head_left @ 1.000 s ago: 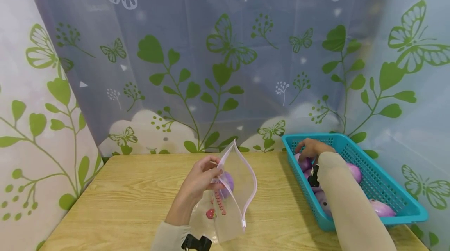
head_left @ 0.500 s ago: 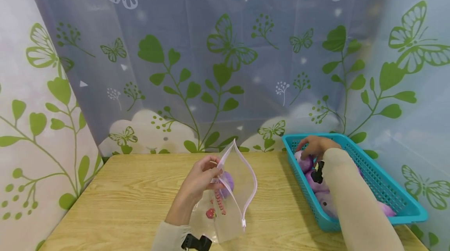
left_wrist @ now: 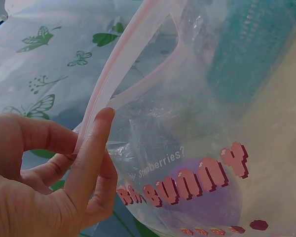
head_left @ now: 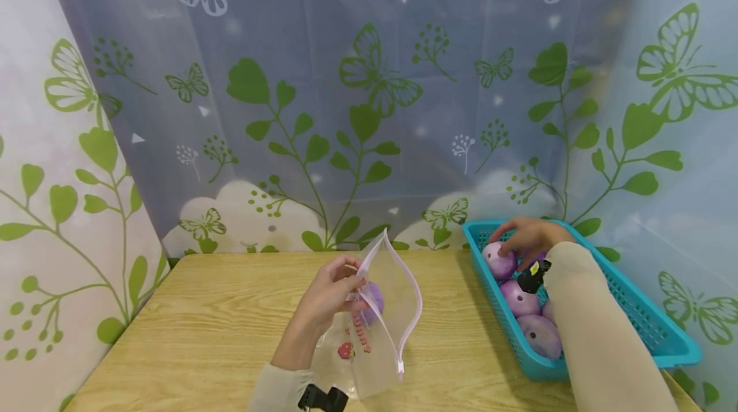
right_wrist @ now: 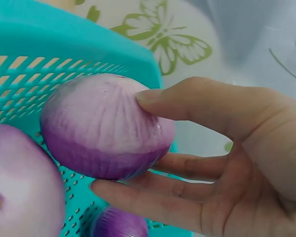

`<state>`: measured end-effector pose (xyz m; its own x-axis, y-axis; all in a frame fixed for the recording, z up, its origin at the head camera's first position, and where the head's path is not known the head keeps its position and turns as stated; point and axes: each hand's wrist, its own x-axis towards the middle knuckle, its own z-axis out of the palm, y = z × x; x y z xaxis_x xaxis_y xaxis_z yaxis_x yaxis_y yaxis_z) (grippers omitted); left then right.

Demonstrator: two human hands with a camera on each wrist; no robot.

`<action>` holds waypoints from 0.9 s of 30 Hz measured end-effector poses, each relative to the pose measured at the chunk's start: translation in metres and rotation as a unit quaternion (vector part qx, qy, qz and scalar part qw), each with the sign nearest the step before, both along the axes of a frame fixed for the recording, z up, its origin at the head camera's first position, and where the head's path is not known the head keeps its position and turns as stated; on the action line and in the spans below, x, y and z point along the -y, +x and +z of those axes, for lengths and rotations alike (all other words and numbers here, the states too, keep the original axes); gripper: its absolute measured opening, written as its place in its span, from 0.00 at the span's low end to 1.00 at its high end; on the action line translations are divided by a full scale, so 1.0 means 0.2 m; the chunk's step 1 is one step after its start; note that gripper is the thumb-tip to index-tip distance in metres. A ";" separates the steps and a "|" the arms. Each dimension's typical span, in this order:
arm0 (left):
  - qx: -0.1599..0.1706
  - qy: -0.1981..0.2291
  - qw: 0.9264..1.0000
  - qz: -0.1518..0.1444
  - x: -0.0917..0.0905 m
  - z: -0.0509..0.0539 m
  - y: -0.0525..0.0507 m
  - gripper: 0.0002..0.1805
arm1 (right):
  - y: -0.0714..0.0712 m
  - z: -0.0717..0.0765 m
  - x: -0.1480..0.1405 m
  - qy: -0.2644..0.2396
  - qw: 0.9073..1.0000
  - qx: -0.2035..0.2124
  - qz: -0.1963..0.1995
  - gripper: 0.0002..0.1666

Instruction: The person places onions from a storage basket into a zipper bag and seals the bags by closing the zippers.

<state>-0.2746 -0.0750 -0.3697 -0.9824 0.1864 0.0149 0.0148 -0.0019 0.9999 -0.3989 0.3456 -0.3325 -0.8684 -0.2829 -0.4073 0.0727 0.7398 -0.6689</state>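
Observation:
My left hand (head_left: 327,293) pinches the pink-edged rim of a clear zip bag (head_left: 377,367) between thumb and fingers. Its mouth gapes to the right, and the white slider (head_left: 400,366) is at the near end. Through the plastic, printed with pink lettering (left_wrist: 195,177), a purple round thing (head_left: 373,300) shows inside. Over the far left corner of the turquoise basket (head_left: 507,354), my right hand (head_left: 532,239) holds a purple onion (right_wrist: 106,128). In the right wrist view the thumb presses its upper side and the fingers lie beneath it.
More purple onions (head_left: 539,336) lie along the basket's left side, one (right_wrist: 17,182) close beside the held one. My right forearm (head_left: 605,329) covers part of the basket. The wooden table (head_left: 190,322) meets patterned curtains (head_left: 277,79) at its back and sides.
My right hand and forearm have shifted slightly right over the basket, uncovering more of the onions on its left side. The left hand and the bag have stayed in place.

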 end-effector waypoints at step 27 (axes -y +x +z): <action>-0.001 0.000 1.000 0.005 -0.01 0.01 0.00 0.06 | 0.07 0.24 0.06 -0.037 0.997 -0.053 0.037 0.33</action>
